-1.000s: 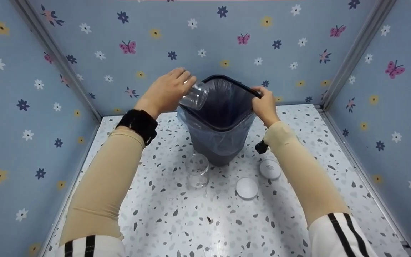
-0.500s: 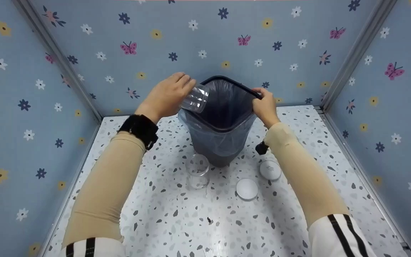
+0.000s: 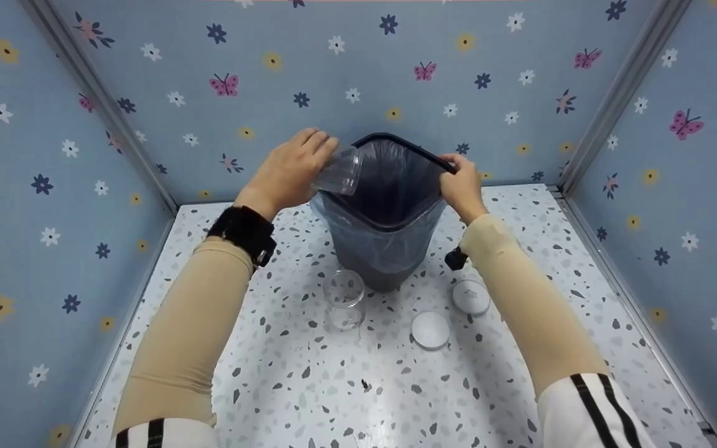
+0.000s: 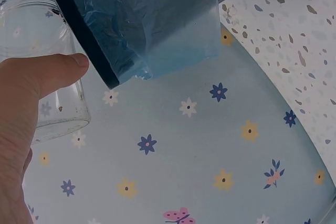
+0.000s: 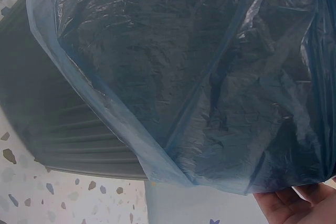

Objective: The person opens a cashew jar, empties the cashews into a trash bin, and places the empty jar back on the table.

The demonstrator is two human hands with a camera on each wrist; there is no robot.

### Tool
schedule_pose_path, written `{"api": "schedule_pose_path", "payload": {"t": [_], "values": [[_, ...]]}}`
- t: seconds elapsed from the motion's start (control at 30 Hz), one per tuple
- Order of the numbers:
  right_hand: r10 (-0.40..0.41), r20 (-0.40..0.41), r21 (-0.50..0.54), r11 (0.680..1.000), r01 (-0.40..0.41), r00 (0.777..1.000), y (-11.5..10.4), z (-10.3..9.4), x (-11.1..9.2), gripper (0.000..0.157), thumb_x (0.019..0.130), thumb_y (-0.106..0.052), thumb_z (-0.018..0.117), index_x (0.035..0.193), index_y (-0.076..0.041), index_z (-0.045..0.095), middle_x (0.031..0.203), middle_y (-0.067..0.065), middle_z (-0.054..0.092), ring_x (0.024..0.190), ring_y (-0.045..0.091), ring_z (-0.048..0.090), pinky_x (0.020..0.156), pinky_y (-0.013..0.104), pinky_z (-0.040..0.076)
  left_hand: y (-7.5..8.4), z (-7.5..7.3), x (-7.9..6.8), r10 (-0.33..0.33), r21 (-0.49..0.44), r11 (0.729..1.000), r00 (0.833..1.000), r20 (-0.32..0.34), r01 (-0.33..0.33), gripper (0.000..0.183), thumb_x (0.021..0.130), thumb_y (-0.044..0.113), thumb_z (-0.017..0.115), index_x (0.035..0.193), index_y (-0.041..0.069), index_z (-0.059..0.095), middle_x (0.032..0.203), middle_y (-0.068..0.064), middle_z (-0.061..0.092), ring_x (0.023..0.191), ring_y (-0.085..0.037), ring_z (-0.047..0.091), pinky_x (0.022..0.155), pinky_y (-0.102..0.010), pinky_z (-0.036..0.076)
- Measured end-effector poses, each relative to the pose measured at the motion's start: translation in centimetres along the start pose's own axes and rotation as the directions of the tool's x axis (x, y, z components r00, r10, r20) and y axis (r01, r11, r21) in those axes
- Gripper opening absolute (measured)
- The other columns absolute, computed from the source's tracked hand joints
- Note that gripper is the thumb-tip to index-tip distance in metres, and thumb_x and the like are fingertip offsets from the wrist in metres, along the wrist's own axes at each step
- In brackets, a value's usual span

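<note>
A clear plastic jar (image 3: 341,171) is gripped in my left hand (image 3: 293,165), tipped sideways with its mouth over the left side of the trash can (image 3: 385,277). In the left wrist view the thumb (image 4: 63,74) lies along the jar's wall, and a small dark speck clings inside near the mouth. My right hand (image 3: 462,186) grips the can's black rim (image 3: 424,149) on the right. A blue bag (image 5: 173,77) lines the can and folds down over its outside. The can's bottom inside is too dark to make out.
A second clear jar (image 3: 344,298) stands uncovered in front of the can. Two white lids (image 3: 431,330) lie on the speckled tabletop to its right. A small dark bit (image 3: 365,384) lies nearer the front. Flowered panels enclose the back and sides.
My left hand has lowered slightly, and the jar in it has shifted a little at the can's edge. The right hand keeps its grip on the rim.
</note>
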State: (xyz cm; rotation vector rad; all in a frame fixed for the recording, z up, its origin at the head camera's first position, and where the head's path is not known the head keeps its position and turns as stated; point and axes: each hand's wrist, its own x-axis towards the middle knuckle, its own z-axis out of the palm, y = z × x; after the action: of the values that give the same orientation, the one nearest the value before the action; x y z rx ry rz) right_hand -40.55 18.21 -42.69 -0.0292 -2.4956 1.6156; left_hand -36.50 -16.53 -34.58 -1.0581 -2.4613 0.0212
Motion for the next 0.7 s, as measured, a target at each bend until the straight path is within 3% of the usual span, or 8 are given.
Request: {"api": "schedule_pose_path", "payload": {"t": [0.7], "values": [[0.007,0.008,0.003,1.0,-0.007,1.0,-0.15,0.0,-0.16,0.055,0.099,-0.002,0.044,0.151,-0.01,0.062,0.137,0.02,0.069,0.104,0.027,0.062,0.083,0.034,0.047,0.3,0.85,-0.77,-0.101,-0.118,0.988,0.995,-0.02,0.097,0.082,0.08,0.005,0.088,0.153,-0.003,0.05,0.15,-0.026,0.058,0.145,-0.043,0.051,0.122,-0.052,0.049]]}}
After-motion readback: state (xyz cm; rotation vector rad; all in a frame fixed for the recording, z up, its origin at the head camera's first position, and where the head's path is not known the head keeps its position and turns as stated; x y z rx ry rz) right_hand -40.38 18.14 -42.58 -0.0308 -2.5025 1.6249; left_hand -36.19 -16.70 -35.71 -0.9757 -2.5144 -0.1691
